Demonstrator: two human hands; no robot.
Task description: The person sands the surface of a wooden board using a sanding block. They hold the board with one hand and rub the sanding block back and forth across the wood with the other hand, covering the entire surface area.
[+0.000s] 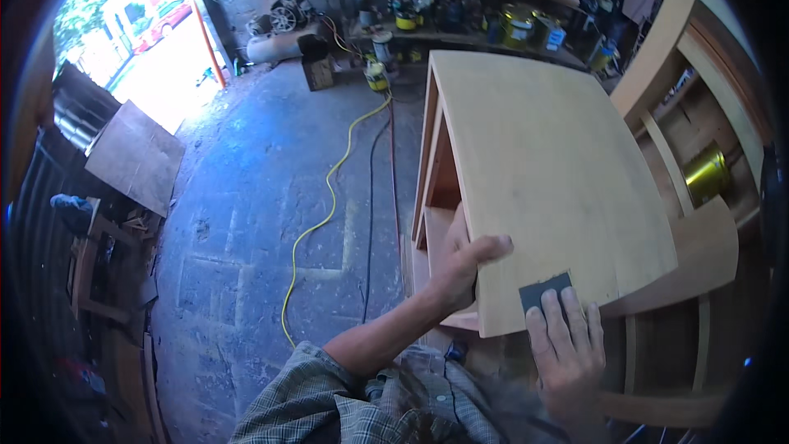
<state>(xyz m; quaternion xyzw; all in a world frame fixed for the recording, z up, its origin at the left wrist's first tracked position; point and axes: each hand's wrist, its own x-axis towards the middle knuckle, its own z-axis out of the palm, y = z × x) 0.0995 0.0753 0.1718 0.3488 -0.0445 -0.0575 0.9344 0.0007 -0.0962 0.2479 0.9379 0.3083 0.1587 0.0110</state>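
A pale wooden cabinet (551, 148) stands in front of me, its broad smooth panel facing up and its open compartments at the left side. My left hand (462, 267) grips the panel's left edge near its front corner. The thumb lies on top, and the other fingers are mostly hidden behind the edge. Close to the front edge, a dark grey piece of sandpaper (538, 289) lies flat on the wood. My right hand (569, 345) holds it there with outstretched fingers pressed on its near part; the thumb is hidden.
A yellow cord (332, 177) and darker hoses run across the concrete floor (238, 222) to the left. Shelves with paint cans (518, 25) line the back. Another wooden frame (649, 99) stands at the right, holding a gold-coloured can (707, 174). A board (136, 156) leans near the bright doorway.
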